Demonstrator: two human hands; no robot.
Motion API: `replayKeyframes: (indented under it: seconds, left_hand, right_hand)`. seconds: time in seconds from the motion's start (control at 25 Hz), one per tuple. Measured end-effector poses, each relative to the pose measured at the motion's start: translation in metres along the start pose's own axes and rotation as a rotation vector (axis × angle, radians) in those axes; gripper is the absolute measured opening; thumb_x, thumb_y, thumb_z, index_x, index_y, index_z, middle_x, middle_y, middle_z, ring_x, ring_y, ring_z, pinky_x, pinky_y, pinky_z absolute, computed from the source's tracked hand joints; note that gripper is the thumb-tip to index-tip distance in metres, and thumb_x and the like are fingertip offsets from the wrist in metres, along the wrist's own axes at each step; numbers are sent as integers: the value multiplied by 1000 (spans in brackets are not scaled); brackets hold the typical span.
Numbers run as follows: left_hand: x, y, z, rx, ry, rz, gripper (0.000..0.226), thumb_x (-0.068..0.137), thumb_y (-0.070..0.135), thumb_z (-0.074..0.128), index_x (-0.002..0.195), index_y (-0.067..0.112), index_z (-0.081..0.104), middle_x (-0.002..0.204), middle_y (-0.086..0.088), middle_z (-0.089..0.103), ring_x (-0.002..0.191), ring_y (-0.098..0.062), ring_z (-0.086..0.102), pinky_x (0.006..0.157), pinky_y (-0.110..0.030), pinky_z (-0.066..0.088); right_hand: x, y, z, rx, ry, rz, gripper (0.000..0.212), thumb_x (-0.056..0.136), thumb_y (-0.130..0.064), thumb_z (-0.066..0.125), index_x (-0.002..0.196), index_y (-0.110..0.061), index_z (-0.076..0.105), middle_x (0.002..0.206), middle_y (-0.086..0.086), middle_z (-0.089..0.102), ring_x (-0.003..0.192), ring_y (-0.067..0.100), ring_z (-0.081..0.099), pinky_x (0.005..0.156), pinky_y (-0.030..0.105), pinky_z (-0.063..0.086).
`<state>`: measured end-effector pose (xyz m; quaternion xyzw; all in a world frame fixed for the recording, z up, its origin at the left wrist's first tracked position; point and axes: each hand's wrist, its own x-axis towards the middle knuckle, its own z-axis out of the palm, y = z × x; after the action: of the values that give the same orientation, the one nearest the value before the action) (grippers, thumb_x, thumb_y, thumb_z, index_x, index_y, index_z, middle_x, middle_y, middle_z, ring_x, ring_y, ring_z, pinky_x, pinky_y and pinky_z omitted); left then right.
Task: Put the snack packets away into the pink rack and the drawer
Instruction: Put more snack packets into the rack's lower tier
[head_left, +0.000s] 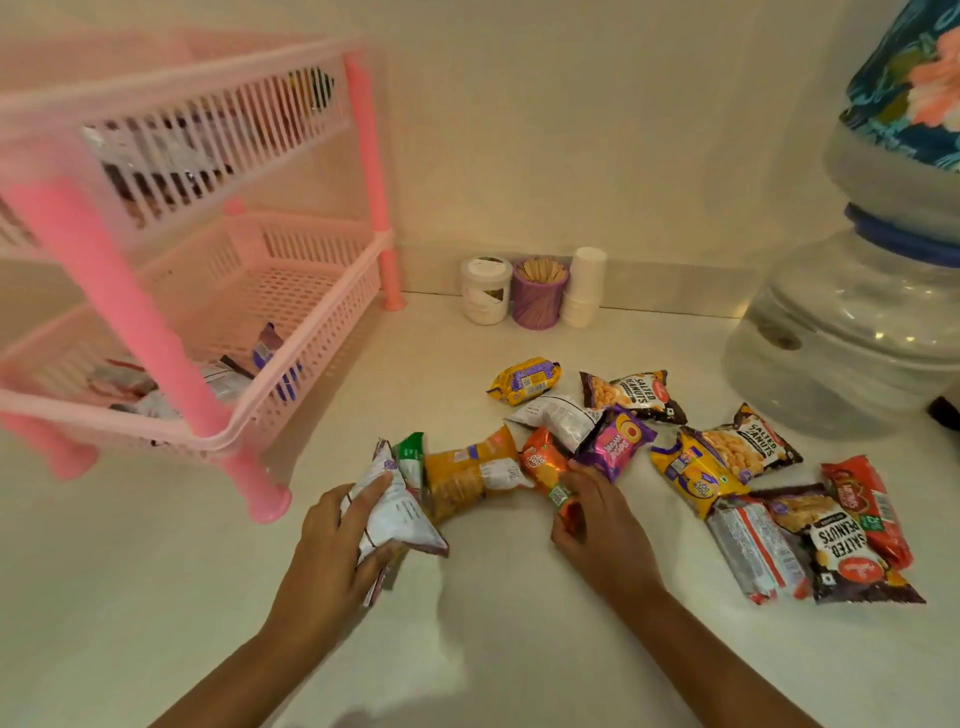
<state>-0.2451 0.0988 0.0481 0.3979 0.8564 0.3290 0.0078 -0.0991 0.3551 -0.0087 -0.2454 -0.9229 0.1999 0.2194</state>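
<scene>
White counter (519, 623): left grip (332, 540) around white packet (395, 512), right grip (597, 514) pinching orange packet (545, 462).

You can read "SALTED PEANUTS" on three dark purple-brown foil packets printed with peanuts. One is the rear packet beside the small yellow pack (635, 396), its lettering running sideways. Another is the packet lying over the yellow-and-purple biscuit pack (753, 442), lettering tilted. The third is the nearest packet at the right end of the pile (844, 545); its words appear upside down to you, above a red oval brand logo too small to make out. Print on the pink-and-purple foil packet (615, 442) and the orange foil packet (543, 462) is too blurred to read with confidence.
</scene>
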Motion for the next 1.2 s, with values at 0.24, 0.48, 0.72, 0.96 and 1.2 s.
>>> replayKeyframes:
  seconds: [0.24,0.48,0.72,0.96,1.2]
  left_hand:
    - [-52,-28,-22,27,78,-174,65,76,55,36,135,27,38,125,-10,47,112,-25,44,88,-30,33]
    - [-75,-60,-72,56,220,-188,61,79,47,43,134,19,43,117,-10,50,104,-24,48,83,-34,37]
    - [-77,-82,-108,24,306,-173,69,78,72,34,133,29,34,121,-10,45,107,-19,41,84,-35,35]
    - [-50,-104,-146,-35,493,-47,64,82,61,43,133,25,35,118,0,42,107,-5,37,96,-16,33]
    - [26,-121,-184,-170,673,-59,58,81,44,48,133,22,37,111,18,40,107,-3,39,92,-1,29]
  right_hand:
    - [-1,-10,-8,367,131,262,45,75,-14,71,114,-31,56,109,-4,61,102,19,58,79,18,41]
    - [13,-53,-12,736,380,392,30,82,-12,66,104,-31,58,99,-2,61,84,11,58,61,5,44]
    - [36,-111,1,966,253,259,29,85,1,60,108,-16,57,108,6,58,85,-9,60,62,5,48]
    - [66,-174,18,982,98,74,30,86,-4,59,97,-33,60,104,-7,63,97,11,65,71,24,58]
    - [150,-238,46,1102,131,33,22,87,-13,61,99,-32,59,100,-12,63,94,8,65,76,27,57]
